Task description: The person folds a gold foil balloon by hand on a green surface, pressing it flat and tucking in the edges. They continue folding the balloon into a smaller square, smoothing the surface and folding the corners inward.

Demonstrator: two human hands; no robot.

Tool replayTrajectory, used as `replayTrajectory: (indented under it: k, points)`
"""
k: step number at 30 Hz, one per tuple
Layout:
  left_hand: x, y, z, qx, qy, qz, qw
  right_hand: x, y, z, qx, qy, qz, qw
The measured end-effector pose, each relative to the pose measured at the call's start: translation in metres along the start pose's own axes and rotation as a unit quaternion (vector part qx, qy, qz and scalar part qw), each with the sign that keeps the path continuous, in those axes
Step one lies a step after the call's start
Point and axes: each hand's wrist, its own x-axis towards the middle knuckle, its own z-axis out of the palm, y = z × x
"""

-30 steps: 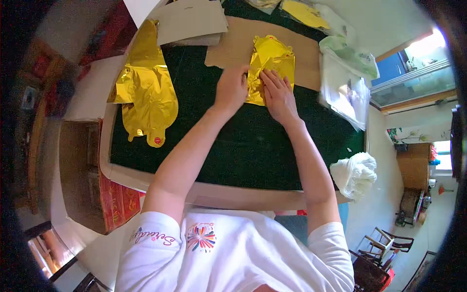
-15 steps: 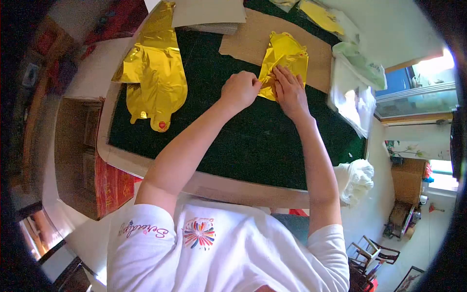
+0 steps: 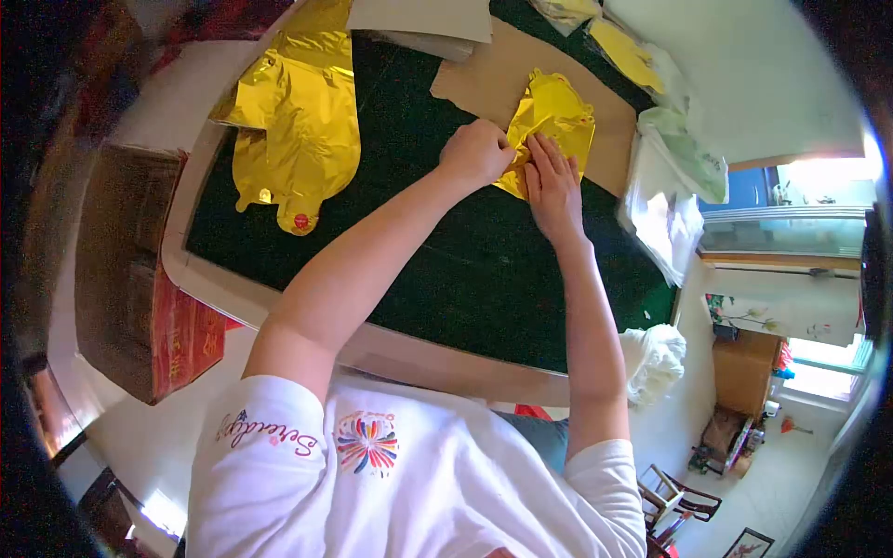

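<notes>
A flat, partly folded gold foil balloon lies on the table in front of me, partly over a brown cardboard sheet. My left hand is closed at its left edge, fingertips pinching the foil. Stretched out flat, the fingers of my right hand press on the lower part of the same balloon, beside the left fingertips. Some foil is hidden under both hands. Farther left rests a larger spread of gold foil balloons, with rounded lower ends and a small red mark on one tab.
The cardboard sheet lies on the dark green tabletop. Pale boards are stacked at the back. Clear plastic bags line the right edge, and a white bag hangs at the near right corner. A cardboard box stands left.
The view has shifted and turned slightly. My left hand still pinches the balloon's edge and has come a little closer to my right hand, which stays flat on the foil.
</notes>
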Motion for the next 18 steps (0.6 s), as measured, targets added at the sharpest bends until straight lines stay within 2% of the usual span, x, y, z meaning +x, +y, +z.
replayTrajectory:
  k: [3, 8, 18]
  points:
    - [0.006, -0.002, 0.004, -0.021, -0.014, -0.008, 1.000, -0.001, 0.003, 0.002, -0.005, 0.000, -0.004, 1.000]
    - [0.005, -0.004, 0.012, 0.007, 0.053, 0.005, 0.999, -0.001, 0.003, 0.005, -0.021, 0.011, -0.010, 1.000]
    - [-0.010, 0.005, 0.016, 0.073, 0.121, 0.006, 0.990, -0.002, -0.001, 0.003, -0.017, 0.013, -0.003, 1.000]
